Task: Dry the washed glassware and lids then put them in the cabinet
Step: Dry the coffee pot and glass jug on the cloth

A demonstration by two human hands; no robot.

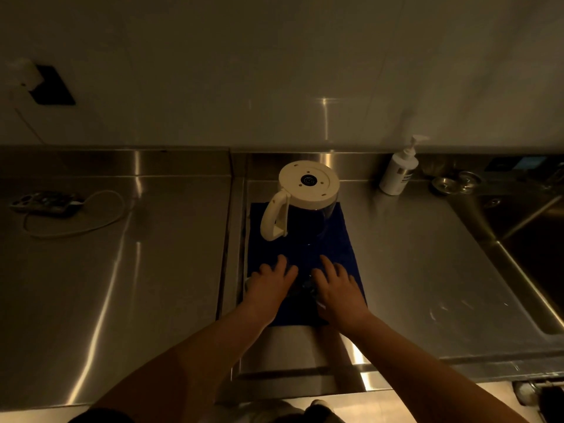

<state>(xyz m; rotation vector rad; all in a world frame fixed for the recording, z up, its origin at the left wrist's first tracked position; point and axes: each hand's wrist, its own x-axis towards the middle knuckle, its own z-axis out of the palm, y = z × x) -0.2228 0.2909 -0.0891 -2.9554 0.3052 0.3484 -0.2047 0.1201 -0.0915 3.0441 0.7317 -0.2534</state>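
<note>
A glass kettle (308,190) with a cream base and handle stands upside down at the far end of a dark blue towel (341,239) spread on the steel counter. My left hand (270,282) and my right hand (337,285) lie palm down on the near part of the towel, fingers spread. Between them sits a small clear glass piece (303,286), dim and hard to make out; both hands flank it, and I cannot tell whether they touch it. A pale edge shows under the left hand's outer side.
A white pump bottle (398,170) stands at the back right, beside metal sink strainers (456,183). The sink basin (537,239) drops away at the right. A power strip (45,204) with a white cable lies on the left counter. A wall socket (50,85) is upper left.
</note>
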